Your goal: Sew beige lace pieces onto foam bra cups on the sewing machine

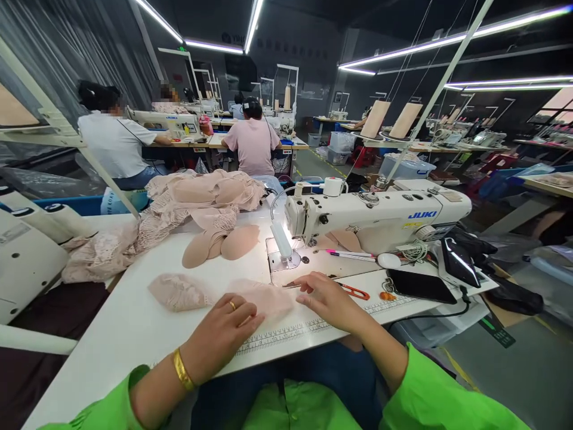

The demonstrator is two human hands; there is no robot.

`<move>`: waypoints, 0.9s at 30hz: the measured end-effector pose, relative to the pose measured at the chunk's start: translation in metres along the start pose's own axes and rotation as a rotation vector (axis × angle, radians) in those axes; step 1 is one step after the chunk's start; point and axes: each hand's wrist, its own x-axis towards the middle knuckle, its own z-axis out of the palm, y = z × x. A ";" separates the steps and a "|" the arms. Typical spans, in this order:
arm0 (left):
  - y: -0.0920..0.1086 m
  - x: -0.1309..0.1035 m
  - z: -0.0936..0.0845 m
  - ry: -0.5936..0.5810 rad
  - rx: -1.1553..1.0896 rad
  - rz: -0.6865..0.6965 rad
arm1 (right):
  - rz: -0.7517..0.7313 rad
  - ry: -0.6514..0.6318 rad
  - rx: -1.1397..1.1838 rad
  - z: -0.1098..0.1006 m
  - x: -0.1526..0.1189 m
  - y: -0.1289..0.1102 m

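Note:
My left hand (pixel 226 334) wears a gold ring and bracelet. Its fingers are bent together over the near edge of a sheer pale-pink fabric piece (pixel 268 297), which is blurred. By the right end of that piece is my right hand (pixel 329 301), thumb and fingers apart, with nothing seen between them. An orange-handled cutting tool (pixel 356 291) lies partly under it; the hand hides its middle. Left of the fabric rests a lace piece (pixel 179 292). Beyond are beige moulded cups (pixel 239 242) and the needle area of a white sewing machine (pixel 380 215), lit by a lamp.
A lace garment heap (pixel 201 197) fills the table's back left. On the right lie pens (pixel 351 255), a black phone (pixel 421 285) and an orange trinket (pixel 387 295). A printed ruler (pixel 286 337) runs along the front edge. People (pixel 254 143) sit at machines ahead.

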 end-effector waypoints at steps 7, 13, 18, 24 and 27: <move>0.017 -0.014 0.000 0.015 -0.191 -0.229 | -0.204 0.027 -0.143 0.032 0.014 -0.008; -0.019 0.011 0.007 -0.021 -0.288 -0.427 | -0.353 0.050 -0.308 0.055 0.041 -0.012; -0.096 0.047 0.017 -0.055 -0.117 -0.666 | 0.019 -0.023 0.375 0.046 0.058 -0.002; -0.146 0.069 0.032 -0.069 -0.014 -0.816 | 0.191 -0.016 0.562 0.047 0.070 0.017; -0.146 0.067 0.026 -0.080 -0.039 -0.812 | 0.198 -0.009 0.587 0.048 0.070 0.015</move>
